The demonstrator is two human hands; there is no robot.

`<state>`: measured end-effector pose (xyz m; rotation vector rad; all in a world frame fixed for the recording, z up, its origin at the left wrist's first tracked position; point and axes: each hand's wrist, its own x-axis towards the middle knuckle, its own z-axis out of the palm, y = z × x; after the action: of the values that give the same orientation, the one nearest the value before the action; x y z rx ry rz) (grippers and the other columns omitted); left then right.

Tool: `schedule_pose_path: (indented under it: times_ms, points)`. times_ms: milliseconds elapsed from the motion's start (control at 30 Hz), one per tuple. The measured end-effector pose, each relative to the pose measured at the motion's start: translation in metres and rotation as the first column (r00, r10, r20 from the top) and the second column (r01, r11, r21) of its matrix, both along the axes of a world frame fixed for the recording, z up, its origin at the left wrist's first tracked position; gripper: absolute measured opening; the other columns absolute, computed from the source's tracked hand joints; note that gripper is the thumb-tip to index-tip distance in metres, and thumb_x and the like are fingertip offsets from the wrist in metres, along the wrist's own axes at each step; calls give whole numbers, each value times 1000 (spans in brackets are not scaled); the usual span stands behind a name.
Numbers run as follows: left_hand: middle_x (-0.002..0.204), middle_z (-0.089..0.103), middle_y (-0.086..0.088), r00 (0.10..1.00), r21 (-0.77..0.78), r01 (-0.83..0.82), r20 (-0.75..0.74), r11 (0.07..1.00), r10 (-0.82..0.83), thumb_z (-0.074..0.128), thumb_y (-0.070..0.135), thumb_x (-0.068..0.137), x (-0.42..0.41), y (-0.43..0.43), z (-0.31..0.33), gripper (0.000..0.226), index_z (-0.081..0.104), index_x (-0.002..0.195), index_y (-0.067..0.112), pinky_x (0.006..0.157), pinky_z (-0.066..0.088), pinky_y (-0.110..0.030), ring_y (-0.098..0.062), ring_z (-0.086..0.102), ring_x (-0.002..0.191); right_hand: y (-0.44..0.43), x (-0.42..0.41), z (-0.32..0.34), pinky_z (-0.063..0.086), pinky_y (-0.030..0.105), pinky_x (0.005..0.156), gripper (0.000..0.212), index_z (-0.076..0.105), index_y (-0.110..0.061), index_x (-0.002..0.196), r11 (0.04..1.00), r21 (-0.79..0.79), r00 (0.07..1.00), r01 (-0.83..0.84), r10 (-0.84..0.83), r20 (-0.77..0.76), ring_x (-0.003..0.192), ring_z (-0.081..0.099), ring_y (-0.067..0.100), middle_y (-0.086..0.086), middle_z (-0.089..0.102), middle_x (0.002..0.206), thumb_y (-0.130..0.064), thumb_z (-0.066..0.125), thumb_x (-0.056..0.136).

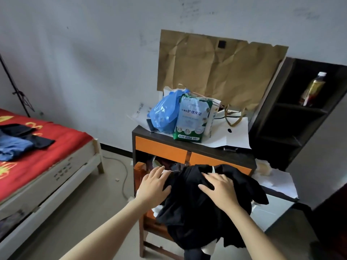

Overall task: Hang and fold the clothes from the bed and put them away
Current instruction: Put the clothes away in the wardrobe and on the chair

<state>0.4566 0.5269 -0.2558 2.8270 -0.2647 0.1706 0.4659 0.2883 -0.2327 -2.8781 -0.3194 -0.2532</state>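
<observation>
Head view, nearest first: my right hand [219,190] lies flat on a crumpled black cloth garment [197,222] and my left hand [154,184] is at its left edge. Both grips are released, fingers straight. That one garment is heaped at the open front of the orange-fronted wooden cabinet [161,149], and I judge it not yet tucked away. Far left, the red-sheeted bed [65,139] holds one blue garment [13,147] and what look like two dark ones [41,141], so most of the job remains.
</observation>
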Motion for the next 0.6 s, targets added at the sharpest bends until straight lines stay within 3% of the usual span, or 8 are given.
schedule_pose_path:
  times_ms: [200, 400, 467, 533, 600]
  points:
    - [156, 17, 8, 995, 31, -79, -55, 996, 81, 33, 50, 96, 18, -16, -22, 58, 21, 149, 30, 116, 7, -37, -16, 6, 145, 3, -1, -8, 30, 38, 99, 33, 67, -22, 117, 969, 247, 996, 4, -25, 82, 117, 53, 25, -1, 61, 127, -35, 65, 86]
    - [153, 20, 10, 986, -48, -109, -130, 993, 102, 29, 54, 96, 24, -14, -32, 55, 22, 147, 34, 116, 5, -37, -13, 6, 143, 4, -3, -7, 32, 37, 99, 24, 72, -7, 105, 959, 285, 995, -10, -19, 97, 114, 56, 27, 6, 64, 123, -22, 63, 90]
    - [153, 22, 10, 976, -116, -102, -202, 988, 77, 26, 54, 97, 28, -11, -29, 52, 26, 146, 37, 114, 7, -36, -12, 7, 143, 2, -5, 1, 40, 34, 88, 19, 73, 2, 93, 937, 350, 990, -20, -30, 136, 89, 66, 27, 12, 73, 92, -15, 64, 88]
    - [153, 22, 11, 967, -187, -85, -253, 979, 36, 22, 51, 99, 32, -6, -26, 47, 29, 144, 39, 114, 6, -35, -11, 8, 143, 1, -8, 19, 39, 38, 89, 19, 69, 5, 86, 899, 437, 976, 21, -112, 184, 60, 57, 20, 1, 53, 50, -12, 61, 90]
    - [152, 25, 12, 962, -267, -103, -273, 958, 27, 20, 48, 100, 35, -3, -25, 46, 33, 142, 39, 113, 6, -34, -10, 10, 142, 2, -11, 39, 39, 41, 88, 17, 67, 4, 85, 864, 502, 941, 21, -186, 281, 55, 48, 22, -2, 42, 49, -9, 59, 91]
